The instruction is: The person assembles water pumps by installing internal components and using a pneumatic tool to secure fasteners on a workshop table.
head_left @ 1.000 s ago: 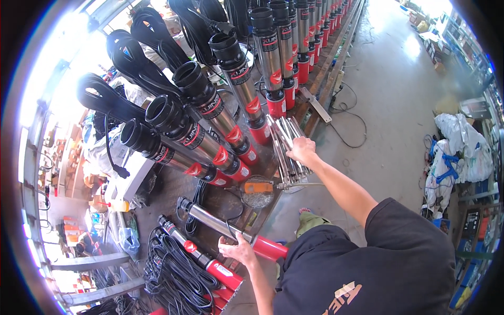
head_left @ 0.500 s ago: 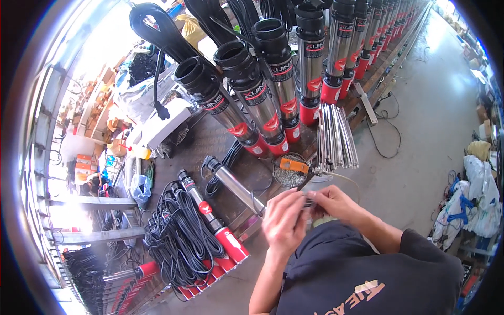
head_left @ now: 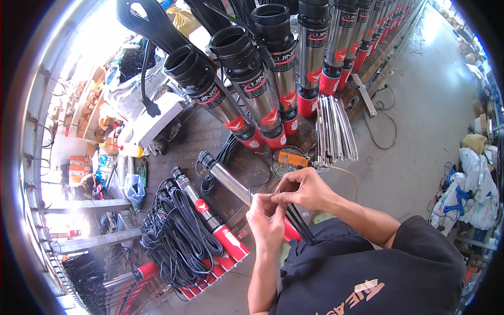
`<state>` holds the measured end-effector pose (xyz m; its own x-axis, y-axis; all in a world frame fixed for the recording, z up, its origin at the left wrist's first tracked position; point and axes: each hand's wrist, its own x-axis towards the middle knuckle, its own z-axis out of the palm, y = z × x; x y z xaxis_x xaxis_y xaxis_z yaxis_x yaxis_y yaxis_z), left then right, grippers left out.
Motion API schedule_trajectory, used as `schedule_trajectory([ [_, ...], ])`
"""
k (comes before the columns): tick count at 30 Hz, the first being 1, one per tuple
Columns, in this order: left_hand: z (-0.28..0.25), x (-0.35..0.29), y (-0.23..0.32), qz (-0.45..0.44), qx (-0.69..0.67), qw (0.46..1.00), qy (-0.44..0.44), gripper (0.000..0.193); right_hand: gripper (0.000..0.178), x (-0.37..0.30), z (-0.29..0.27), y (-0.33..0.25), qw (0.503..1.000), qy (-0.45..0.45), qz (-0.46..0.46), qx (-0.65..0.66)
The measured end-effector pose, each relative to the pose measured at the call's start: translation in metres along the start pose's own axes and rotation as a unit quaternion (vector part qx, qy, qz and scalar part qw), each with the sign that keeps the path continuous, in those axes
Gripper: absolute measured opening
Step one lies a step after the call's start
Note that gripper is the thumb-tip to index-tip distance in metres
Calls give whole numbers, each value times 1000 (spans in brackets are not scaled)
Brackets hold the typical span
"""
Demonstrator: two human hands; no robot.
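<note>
My left hand (head_left: 266,223) and my right hand (head_left: 305,190) meet in front of my body, thumbs and fingertips pinched together. Black cable (head_left: 300,224) runs from beneath the fingers down to my dark shirt, and both hands appear closed on its end. The exact tip is hidden by the fingers. Just behind my left hand lies a slim steel pump (head_left: 229,180), slanting across the bench edge, its red end (head_left: 290,231) showing below the hands. Beyond my right hand sits a bowl of small metal parts (head_left: 281,169) with an orange-handled tool (head_left: 293,159) across it.
Upright steel pumps (head_left: 268,113) with red bases stand in a row along the bench (head_left: 191,131). Thin metal strips (head_left: 336,131) lie in a bundle at the bench edge. Left of me, coiled black cables (head_left: 176,236) rest on more pumps. White bags (head_left: 478,181) are at far right.
Both hands have risen slightly and shifted left, the right one now arched over with its fingertips meeting the left's. Black cable and the pump's red end have come into view below them.
</note>
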<state>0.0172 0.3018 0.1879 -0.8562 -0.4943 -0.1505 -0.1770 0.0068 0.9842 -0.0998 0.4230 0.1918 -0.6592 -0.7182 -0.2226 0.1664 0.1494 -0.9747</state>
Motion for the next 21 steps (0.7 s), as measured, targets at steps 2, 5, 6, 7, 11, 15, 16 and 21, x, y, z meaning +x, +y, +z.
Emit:
schedule_trajectory([
  [2,0,13,-16,0,-23,1000,12,12,28,9,2,15,999,25,-15,18],
  [5,1,65,-58,-1,-72,995,67,16,62,22,-1,103,998,61,-2,-24],
  [6,-4,86,-63,-62,-101,990,72,13,64,15,-5,72,977,10,94,-190],
  [7,-11,118,-100,-59,-124,988,70,23,56,6,-3,82,961,37,99,-254],
  [11,-34,217,-205,-228,-198,941,150,60,38,-29,8,128,976,82,156,-127],
  [15,-25,254,-229,-220,-64,970,77,46,30,-38,13,131,982,107,116,-99],
  [16,-34,255,-242,-225,-68,969,69,40,30,-35,18,123,983,97,111,-112],
  [21,-41,213,-172,-301,-275,912,-53,23,27,8,30,85,980,90,106,-140],
])
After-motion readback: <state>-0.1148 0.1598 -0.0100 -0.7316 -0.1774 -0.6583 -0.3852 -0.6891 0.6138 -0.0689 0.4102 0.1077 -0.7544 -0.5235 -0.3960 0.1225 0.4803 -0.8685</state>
